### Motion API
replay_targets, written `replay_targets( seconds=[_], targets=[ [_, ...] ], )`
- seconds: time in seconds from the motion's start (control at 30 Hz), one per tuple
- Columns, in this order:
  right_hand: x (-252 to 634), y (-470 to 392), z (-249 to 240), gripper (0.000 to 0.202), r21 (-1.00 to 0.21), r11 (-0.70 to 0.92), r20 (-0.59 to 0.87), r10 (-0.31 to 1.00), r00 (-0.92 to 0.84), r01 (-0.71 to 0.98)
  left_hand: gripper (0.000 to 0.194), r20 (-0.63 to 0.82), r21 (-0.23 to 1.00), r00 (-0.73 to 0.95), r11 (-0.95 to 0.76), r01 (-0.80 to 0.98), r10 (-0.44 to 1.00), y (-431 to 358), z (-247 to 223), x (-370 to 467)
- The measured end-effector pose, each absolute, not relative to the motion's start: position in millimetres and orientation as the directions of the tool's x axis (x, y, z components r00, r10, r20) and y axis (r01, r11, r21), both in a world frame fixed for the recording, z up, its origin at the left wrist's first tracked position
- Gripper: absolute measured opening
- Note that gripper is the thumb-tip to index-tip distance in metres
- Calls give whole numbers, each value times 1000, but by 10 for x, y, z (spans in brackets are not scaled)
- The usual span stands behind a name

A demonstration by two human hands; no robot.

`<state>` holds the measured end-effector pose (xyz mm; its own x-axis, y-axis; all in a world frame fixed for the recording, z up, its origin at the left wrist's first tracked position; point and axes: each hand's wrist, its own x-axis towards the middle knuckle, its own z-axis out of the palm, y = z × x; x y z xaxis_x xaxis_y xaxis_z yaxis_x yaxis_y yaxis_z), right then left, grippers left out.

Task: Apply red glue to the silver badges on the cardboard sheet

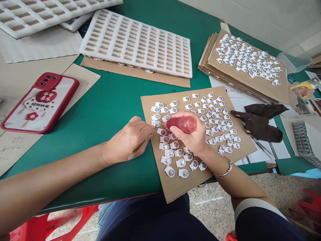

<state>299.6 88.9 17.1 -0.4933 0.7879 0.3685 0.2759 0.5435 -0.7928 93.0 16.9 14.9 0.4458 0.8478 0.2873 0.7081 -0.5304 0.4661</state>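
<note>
My left hand (131,139) is closed around slim metal tweezers (134,154), their tip at a small round silver piece (157,123) on a white tab. In my right hand (195,137) is a red squeeze bottle (184,124), tilted with its nozzle pointing left, close to the same piece. Beneath both lies a brown cardboard sheet (175,189) carrying many such tabbed pieces in loose rows. A few pieces just below the nozzle, such as a reddish one (163,132), look red inside. My right hand and forearm hide part of the rows.
A white foam grid tray (135,43) lies on cardboard at the back. Stacked cardboard sheets (213,65) with more pieces stand back right. A red-framed phone (41,103) lies left. Dark gloves (263,122) and a metal tool (262,147) lie right, on the green table (110,97).
</note>
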Motion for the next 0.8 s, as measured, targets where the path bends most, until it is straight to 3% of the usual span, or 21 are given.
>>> replay_targets(
  seconds=[0.5,0.8],
  targets=[
    [2998,896,176,29,-800,543,367,778,-509,255,13,303,462,459,-550,696,835,165,132,909],
    [3001,906,174,27,-806,525,351,797,-492,275,14,281,601,431,-507,617,857,193,102,847]
  ],
)
